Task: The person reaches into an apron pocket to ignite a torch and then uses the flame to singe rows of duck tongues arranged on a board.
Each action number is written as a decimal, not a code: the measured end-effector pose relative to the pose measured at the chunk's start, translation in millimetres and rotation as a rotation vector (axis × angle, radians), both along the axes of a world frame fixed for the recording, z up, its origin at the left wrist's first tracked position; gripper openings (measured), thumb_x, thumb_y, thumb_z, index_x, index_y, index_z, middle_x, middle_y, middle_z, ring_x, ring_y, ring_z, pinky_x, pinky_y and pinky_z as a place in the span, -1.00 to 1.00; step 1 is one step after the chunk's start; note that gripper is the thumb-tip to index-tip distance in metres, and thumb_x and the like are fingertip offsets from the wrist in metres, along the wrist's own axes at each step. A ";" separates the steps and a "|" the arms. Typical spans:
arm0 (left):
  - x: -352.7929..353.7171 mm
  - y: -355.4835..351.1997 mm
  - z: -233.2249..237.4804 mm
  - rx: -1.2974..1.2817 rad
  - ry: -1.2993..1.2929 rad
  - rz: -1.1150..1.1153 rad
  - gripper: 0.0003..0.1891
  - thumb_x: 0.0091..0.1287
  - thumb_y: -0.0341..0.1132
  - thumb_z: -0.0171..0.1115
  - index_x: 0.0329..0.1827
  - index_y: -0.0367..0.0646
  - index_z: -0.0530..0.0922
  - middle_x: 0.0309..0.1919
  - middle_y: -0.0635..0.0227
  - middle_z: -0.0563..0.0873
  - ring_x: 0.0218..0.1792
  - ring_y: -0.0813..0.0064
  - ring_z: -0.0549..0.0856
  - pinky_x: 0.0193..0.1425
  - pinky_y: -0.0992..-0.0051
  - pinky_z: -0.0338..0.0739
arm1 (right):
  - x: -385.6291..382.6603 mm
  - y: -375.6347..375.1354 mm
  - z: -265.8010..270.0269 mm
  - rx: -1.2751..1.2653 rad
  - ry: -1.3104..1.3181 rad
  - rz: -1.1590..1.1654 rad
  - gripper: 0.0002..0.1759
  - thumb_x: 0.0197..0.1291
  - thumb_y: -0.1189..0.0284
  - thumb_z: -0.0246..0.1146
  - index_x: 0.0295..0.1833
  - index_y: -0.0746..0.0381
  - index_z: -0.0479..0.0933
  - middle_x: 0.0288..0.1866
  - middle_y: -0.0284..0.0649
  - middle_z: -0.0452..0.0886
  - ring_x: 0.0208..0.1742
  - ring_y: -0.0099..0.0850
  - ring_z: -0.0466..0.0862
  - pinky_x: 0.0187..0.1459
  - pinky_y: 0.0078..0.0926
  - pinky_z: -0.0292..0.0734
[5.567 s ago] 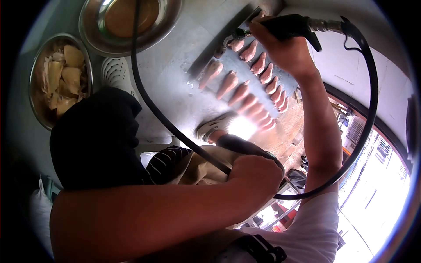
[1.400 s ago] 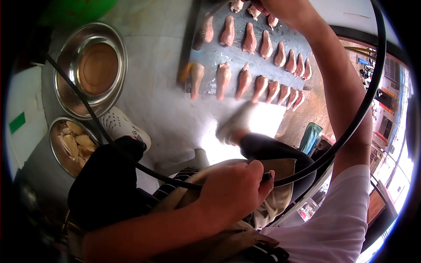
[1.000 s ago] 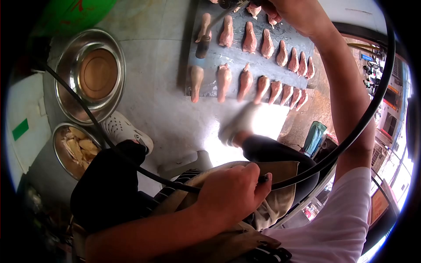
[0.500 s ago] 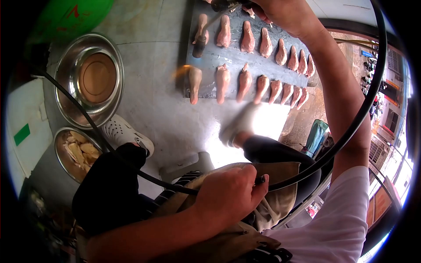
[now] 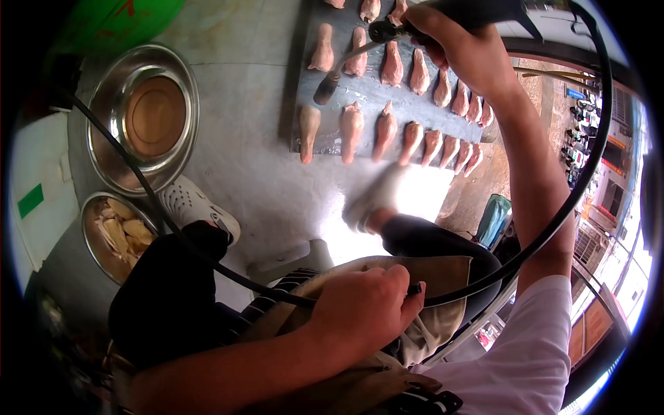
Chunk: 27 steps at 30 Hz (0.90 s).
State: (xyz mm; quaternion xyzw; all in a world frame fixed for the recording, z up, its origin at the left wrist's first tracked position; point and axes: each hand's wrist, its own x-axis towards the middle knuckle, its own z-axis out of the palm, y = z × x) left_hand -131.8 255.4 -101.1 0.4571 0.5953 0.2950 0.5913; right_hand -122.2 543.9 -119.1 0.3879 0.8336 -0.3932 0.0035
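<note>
Chicken drumsticks lie in rows on a grey board. My right hand, at the upper right, is closed round the black handle of a blowtorch. The torch's dark nozzle is over the left part of the board, between two rows and close above the leftmost drumstick of the lower row. No flame can be made out at it. At the bottom centre, before the apron, my left hand is closed on a black hose; a small black tip shows by its thumb.
At left stand a large steel basin with a brown round base and a smaller bowl of pale pieces. A green container is at the upper left. The hose loops round the right arm. My legs and pale shoes are below the board.
The torch nozzle has moved right and slightly down, and the orange flame seen beside it no longer shows. My right hand has shifted right and down. My left hand still holds the hose.
</note>
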 end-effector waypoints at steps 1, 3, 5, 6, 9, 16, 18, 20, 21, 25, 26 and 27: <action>1.0 -2.5 0.4 0.008 -0.008 -0.019 -0.64 0.41 -0.10 0.22 -0.47 -0.16 0.45 -0.63 0.10 0.63 -0.58 0.05 0.68 -0.52 0.12 0.54 | 11.8 3.4 -6.7 -0.011 0.060 0.072 -0.71 0.43 0.32 0.19 -0.21 0.32 0.66 -0.58 -0.32 0.53 -0.60 -0.60 0.46 -0.56 -0.59 0.32; 4.4 -9.6 1.9 0.024 -0.023 -0.056 -0.66 0.39 -0.11 0.24 -0.45 -0.16 0.47 -0.61 0.10 0.65 -0.58 0.06 0.69 -0.51 0.15 0.57 | 21.0 -5.3 -4.6 0.004 0.114 0.076 -0.70 0.48 0.31 0.17 -0.12 0.32 0.69 -0.55 -0.36 0.53 -0.61 -0.68 0.43 -0.58 -0.66 0.27; 7.7 -17.5 4.4 0.059 0.001 -0.090 -0.67 0.37 -0.11 0.26 -0.43 -0.15 0.49 -0.60 0.12 0.66 -0.57 0.11 0.70 -0.51 0.20 0.59 | 31.0 -21.1 0.9 0.040 0.243 0.070 -0.74 0.46 0.36 0.20 -0.14 0.33 0.69 -0.57 -0.37 0.54 -0.60 -0.66 0.47 -0.56 -0.66 0.31; 9.1 -21.4 6.1 0.077 0.013 -0.106 -0.68 0.36 -0.11 0.26 -0.42 -0.15 0.50 -0.59 0.13 0.67 -0.57 0.13 0.71 -0.51 0.22 0.60 | 37.1 -28.4 2.5 0.057 0.308 0.069 -0.76 0.45 0.38 0.22 -0.16 0.33 0.69 -0.58 -0.38 0.55 -0.60 -0.65 0.49 -0.54 -0.66 0.33; 13.3 -32.3 12.2 0.129 0.088 -0.169 -0.75 0.33 -0.18 0.26 -0.41 -0.15 0.53 -0.60 0.18 0.68 -0.55 0.22 0.73 -0.52 0.29 0.61 | 59.7 -46.4 10.0 0.104 0.323 0.127 -0.68 0.47 0.33 0.17 0.04 0.37 0.65 -0.55 -0.35 0.54 -0.60 -0.67 0.44 -0.57 -0.69 0.28; 28.3 -62.0 21.1 0.166 0.103 -0.376 -0.82 0.22 -0.26 0.27 -0.44 -0.16 0.58 -0.52 0.16 0.72 -0.46 0.16 0.76 -0.42 0.23 0.63 | 98.0 -117.1 38.1 0.124 0.283 0.005 -0.69 0.41 0.34 0.26 0.08 0.37 0.61 -0.39 -0.33 0.60 -0.46 -0.66 0.50 -0.42 -0.69 0.38; 30.7 -66.0 21.6 0.209 0.064 -0.426 -0.88 0.15 -0.34 0.26 -0.47 -0.19 0.61 -0.51 0.14 0.73 -0.45 0.17 0.77 -0.42 0.25 0.64 | 104.8 -132.1 45.2 0.208 0.257 0.059 -0.67 0.40 0.32 0.28 0.07 0.38 0.61 -0.36 -0.30 0.60 -0.44 -0.63 0.52 -0.38 -0.66 0.40; 39.9 -71.8 18.3 0.285 0.090 -0.415 -0.92 0.11 -0.39 0.25 -0.49 -0.20 0.63 -0.51 0.13 0.74 -0.44 0.17 0.78 -0.41 0.26 0.64 | 109.7 -145.3 51.8 0.306 0.248 0.131 -0.65 0.39 0.31 0.28 0.06 0.39 0.60 -0.32 -0.27 0.60 -0.41 -0.60 0.54 -0.35 -0.63 0.42; 42.3 -73.5 17.3 0.323 0.103 -0.408 -0.93 0.09 -0.42 0.24 -0.50 -0.20 0.64 -0.50 0.12 0.74 -0.44 0.17 0.78 -0.41 0.26 0.65 | 111.9 -153.8 54.1 0.293 0.251 0.101 -0.72 0.35 0.39 0.31 0.03 0.37 0.62 -0.30 -0.19 0.64 -0.36 -0.49 0.62 -0.29 -0.55 0.50; 36.4 -74.4 21.7 0.297 0.170 -0.517 -0.85 0.20 -0.39 0.21 -0.41 -0.15 0.75 -0.42 0.20 0.79 -0.27 0.25 0.82 -0.27 0.31 0.69 | 115.3 -178.1 60.6 0.363 0.253 0.120 -0.77 0.27 0.50 0.33 0.00 0.35 0.63 -0.29 -0.08 0.68 -0.33 -0.34 0.70 -0.24 -0.48 0.59; 36.3 -75.5 22.7 0.292 0.179 -0.549 -0.85 0.21 -0.38 0.21 -0.39 -0.15 0.75 -0.40 0.22 0.79 -0.26 0.27 0.82 -0.27 0.32 0.69 | 117.1 -183.9 58.3 0.376 0.250 0.099 -0.77 0.26 0.51 0.33 0.00 0.35 0.63 -0.29 -0.07 0.67 -0.33 -0.32 0.70 -0.25 -0.48 0.59; 36.0 -76.6 23.1 0.285 0.188 -0.580 -0.85 0.21 -0.38 0.21 -0.36 -0.15 0.76 -0.37 0.24 0.80 -0.25 0.29 0.82 -0.28 0.33 0.68 | 118.1 -188.9 55.8 0.395 0.252 0.099 -0.76 0.23 0.53 0.34 0.00 0.36 0.63 -0.29 -0.06 0.67 -0.34 -0.29 0.70 -0.25 -0.46 0.60</action>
